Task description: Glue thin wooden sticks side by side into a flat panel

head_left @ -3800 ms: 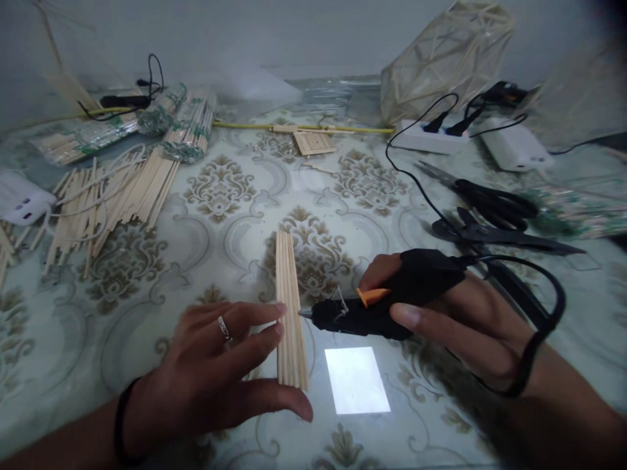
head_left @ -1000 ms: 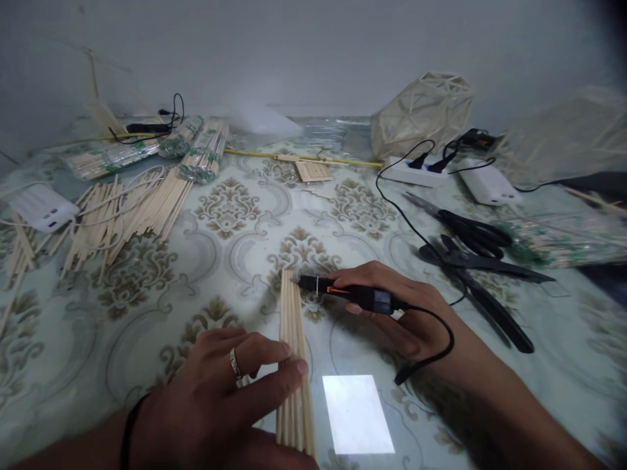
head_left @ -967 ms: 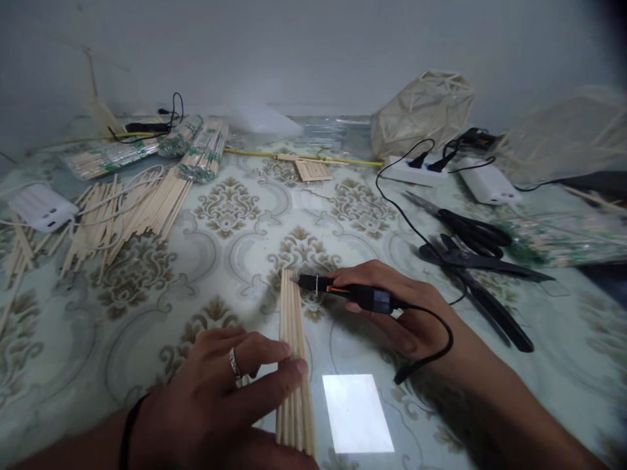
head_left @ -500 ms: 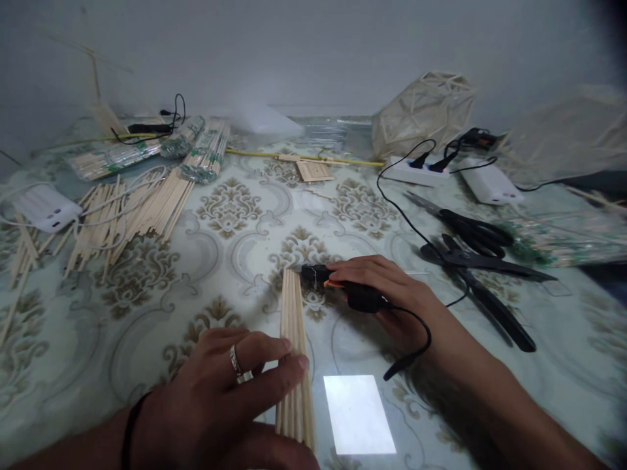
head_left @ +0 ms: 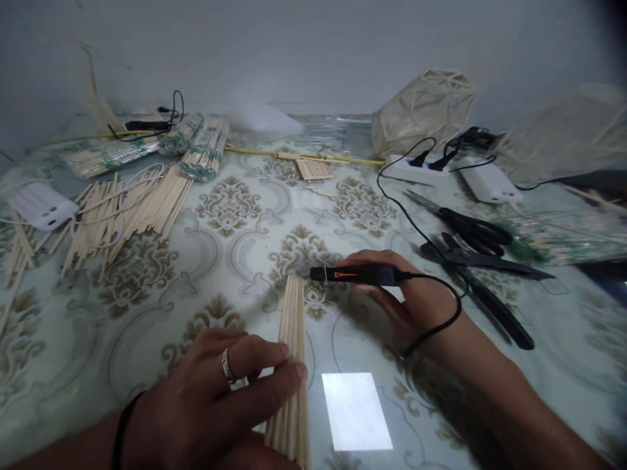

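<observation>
A flat row of pale wooden sticks (head_left: 294,313) lies side by side, pointing away from me on the patterned tabletop. My left hand (head_left: 225,385), with a ring and a dark wristband, holds it with fingertips across the top; the thumb side is partly hidden. From the right, my right hand (head_left: 406,287) grips a black corded hot glue gun (head_left: 362,275) with an orange trigger. The blurred tip of the gun is at the far end of the sticks; whether it touches them I cannot tell.
Loose sticks (head_left: 151,202) and wrapped bundles (head_left: 206,147) lie on the left. Scissors (head_left: 470,228) and pliers (head_left: 482,287) lie beyond my right hand. A power strip (head_left: 416,170) and a stick-frame model (head_left: 426,111) stand at the back right. The gun's cord (head_left: 448,313) loops over my right wrist.
The glue gun has rolled in my right hand, so its orange trigger faces up more, and its tip has drawn slightly right. The sticks have shifted slightly toward me under my left hand.
</observation>
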Available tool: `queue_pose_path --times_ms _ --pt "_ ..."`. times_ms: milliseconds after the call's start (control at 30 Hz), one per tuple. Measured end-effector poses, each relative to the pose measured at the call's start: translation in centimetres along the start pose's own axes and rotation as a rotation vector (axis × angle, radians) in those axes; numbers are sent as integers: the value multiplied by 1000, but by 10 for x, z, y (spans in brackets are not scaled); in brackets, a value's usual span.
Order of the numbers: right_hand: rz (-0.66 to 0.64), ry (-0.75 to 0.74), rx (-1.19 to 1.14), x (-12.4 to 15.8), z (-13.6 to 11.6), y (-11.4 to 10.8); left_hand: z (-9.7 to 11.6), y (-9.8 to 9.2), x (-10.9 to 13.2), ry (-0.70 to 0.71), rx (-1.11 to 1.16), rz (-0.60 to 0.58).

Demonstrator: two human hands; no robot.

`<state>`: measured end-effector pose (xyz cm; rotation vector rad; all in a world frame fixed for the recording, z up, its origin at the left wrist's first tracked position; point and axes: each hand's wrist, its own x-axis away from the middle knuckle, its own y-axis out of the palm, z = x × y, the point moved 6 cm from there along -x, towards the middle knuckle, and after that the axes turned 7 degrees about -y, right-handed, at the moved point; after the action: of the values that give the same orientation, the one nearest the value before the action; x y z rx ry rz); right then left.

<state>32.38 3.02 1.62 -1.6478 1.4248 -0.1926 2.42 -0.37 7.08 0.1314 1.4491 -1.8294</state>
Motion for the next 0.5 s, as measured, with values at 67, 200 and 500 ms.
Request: queue_pose_path --times_ms 67,200,500 --pt "-8 4 -2 1 1 1 0 3 2 2 19 -16" --pt "-43 -16 -14 -1 -3 4 -4 13 8 -15 71 -17" --pt "-40 -23 -27 -1 -6 5 -2 16 10 6 89 59"
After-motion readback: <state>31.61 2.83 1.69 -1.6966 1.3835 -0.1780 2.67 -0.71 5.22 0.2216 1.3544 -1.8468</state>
